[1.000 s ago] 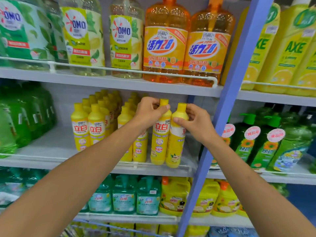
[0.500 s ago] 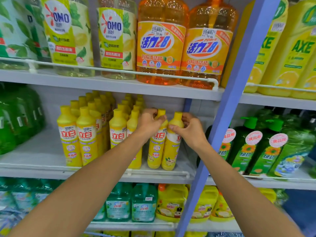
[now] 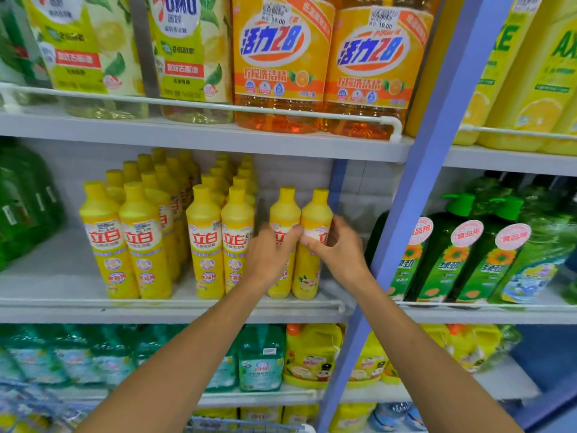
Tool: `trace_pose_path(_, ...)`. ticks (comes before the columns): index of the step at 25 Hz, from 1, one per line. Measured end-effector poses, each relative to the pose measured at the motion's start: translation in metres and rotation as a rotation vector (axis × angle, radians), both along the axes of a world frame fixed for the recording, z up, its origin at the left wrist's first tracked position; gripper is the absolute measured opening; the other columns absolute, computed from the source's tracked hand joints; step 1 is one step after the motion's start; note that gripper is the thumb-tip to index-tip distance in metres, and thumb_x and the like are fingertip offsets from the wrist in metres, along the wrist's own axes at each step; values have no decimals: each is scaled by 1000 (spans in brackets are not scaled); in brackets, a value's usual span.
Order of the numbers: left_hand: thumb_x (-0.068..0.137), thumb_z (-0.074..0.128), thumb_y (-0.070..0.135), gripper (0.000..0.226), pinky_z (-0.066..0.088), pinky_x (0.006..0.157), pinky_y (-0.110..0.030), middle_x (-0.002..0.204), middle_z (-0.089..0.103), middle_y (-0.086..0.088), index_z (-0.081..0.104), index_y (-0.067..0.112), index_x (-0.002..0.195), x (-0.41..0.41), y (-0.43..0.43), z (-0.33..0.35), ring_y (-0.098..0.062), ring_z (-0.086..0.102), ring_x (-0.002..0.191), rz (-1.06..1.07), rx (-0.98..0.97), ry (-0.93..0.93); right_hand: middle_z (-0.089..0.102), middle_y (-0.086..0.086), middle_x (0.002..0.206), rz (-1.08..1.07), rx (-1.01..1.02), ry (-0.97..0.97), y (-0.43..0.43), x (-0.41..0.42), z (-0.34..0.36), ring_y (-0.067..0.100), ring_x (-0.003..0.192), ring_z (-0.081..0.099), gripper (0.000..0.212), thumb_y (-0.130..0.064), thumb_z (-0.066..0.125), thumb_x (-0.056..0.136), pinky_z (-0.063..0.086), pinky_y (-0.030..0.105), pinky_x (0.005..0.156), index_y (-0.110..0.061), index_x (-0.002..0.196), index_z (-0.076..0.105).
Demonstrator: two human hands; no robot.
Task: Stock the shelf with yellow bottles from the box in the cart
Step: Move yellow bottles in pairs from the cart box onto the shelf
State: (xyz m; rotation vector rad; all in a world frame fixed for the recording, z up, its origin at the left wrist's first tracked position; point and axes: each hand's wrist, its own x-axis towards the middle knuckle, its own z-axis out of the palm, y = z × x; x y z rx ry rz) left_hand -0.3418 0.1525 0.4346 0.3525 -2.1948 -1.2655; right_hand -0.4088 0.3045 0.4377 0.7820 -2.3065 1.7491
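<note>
- Two bare arms are seen reaching up from the near edge toward the shelves.
- Under the arms, teal bottles [image 3: 262, 357] and yellow jugs [image 3: 312, 354] are lined up on the low shelf [image 3: 249, 399].
- The left hand [image 3: 270, 257] is curled round the left yellow bottle [image 3: 283, 214] at its label.
- The right hand [image 3: 337, 248] is curled round the right yellow bottle [image 3: 316, 214], with the thumb and fingers closed on the label.
- Both held bottles are stood upright on the middle shelf [image 3: 125, 310], close to its front edge and at its right end. They are set side by side and are touching.
- To the left of them, rows of yellow bottles [image 3: 204, 232] are packed from the front of the shelf to the back. A small gap is left between these rows and the two held bottles.
- A blue post [image 3: 415, 189] is seen just right of the right hand, and green pump bottles [image 3: 437, 260] are stood past it.
- At the far left of the middle shelf, big green bottles [image 3: 22, 207] are kept.
- On the top shelf [image 3: 187, 139], two big orange bottles [image 3: 281, 64] are placed above the hands, with pale green bottles [image 3: 184, 51] to their left.
</note>
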Motion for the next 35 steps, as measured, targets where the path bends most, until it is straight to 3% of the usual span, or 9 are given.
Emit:
trace_pose_path(5,94,62,51,46,54,85,-34,117,69,-1,55,15,121,17,7,-42,-18,65,106,22,45,17,71,-8,121,42,-81,-72,-2,11,-24,7,111,68,60,-22,87,78,58,36,95,-19,131,59)
trace_pose_path(10,89,74,34,46,55,85,-34,118,67,-1,51,16,124,24,11,-73,-16,64,104,36,-17,0,70,-13,121,-11,-63,-149,-3,21,-61,1,108,68,59,-27,86,78,58,32,94,-33,128,55)
trace_pose_path(14,85,78,30,46,53,76,-28,114,68,-3,53,12,119,18,15,-71,-17,65,98,86,-15,-34,68,-13,117,-126,-58,-155,-11,20,-57,1,103,67,67,-37,90,71,58,23,85,-32,126,53)
trace_pose_path(17,87,77,27,43,46,74,-23,117,66,-5,50,11,116,16,17,-69,-15,62,98,84,5,-53,68,-13,118,-119,-56,-174,-11,19,-60,3,104,67,72,-43,90,69,57,24,85,-29,129,54)
trace_pose_path(19,86,78,29,45,48,77,-26,118,65,-6,48,12,116,16,15,-68,-19,63,104,74,2,-79,68,-14,119,-84,-5,-178,-7,20,-64,2,106,67,68,-44,88,72,56,22,85,-28,129,55)
trace_pose_path(23,83,81,24,46,54,81,-32,114,66,-6,50,13,114,18,25,-66,-23,64,105,193,-2,-64,68,-12,120,-61,106,-131,2,15,-72,0,107,65,57,-28,87,78,57,25,92,-26,126,57)
trace_pose_path(27,84,80,24,42,55,81,-37,114,68,-9,52,12,113,12,32,-66,-27,66,104,244,-4,-79,67,-12,117,-152,155,-90,0,11,-74,1,103,65,60,-35,88,75,52,14,83,-23,126,58)
trace_pose_path(32,89,75,23,39,53,87,-38,120,67,-11,52,11,117,0,27,-61,-30,66,111,241,-56,-124,71,-5,118,-194,191,-99,-11,-6,-76,13,103,69,63,-43,88,72,59,36,88,-24,124,59)
trace_pose_path(35,93,70,25,37,53,88,-41,121,65,-13,49,10,119,-13,27,-58,-33,65,112,248,-107,-185,72,-2,116,-217,208,-106,-20,-20,-71,19,101,70,60,-42,88,71,60,40,87,-22,120,60)
